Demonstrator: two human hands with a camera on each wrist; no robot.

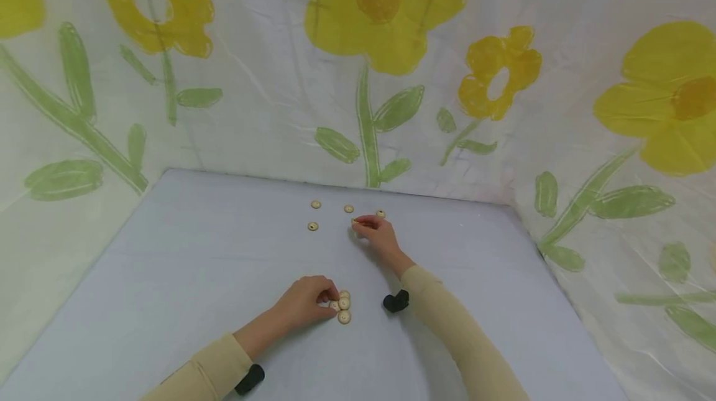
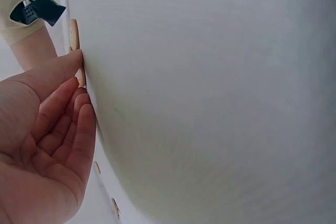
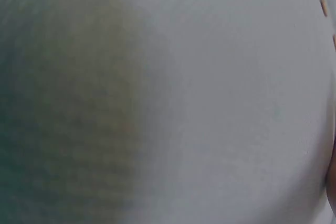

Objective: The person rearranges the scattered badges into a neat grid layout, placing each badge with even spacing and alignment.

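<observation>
Small round wooden buttons lie on a pale grey table (image 1: 184, 252). My left hand (image 1: 330, 301) sits near the front, its curled fingers pinching one button at the edge of a tight cluster of buttons (image 1: 344, 308). In the left wrist view the left hand (image 2: 80, 69) has a fingertip and the finger under it closed on that button (image 2: 80, 77), with another button (image 2: 73, 32) just beyond. Further back, my right hand (image 1: 360, 224) pinches a single button (image 1: 355, 221) just above the table. The right wrist view is blurred and shows mostly table.
Loose buttons lie at the back: one (image 1: 316, 204), another (image 1: 348, 208), a third (image 1: 312, 226) and one beside the right hand (image 1: 380, 214). A white cloth with yellow flowers (image 1: 380, 9) hangs behind and on both sides. Black straps (image 1: 396, 301) sit on both wrists.
</observation>
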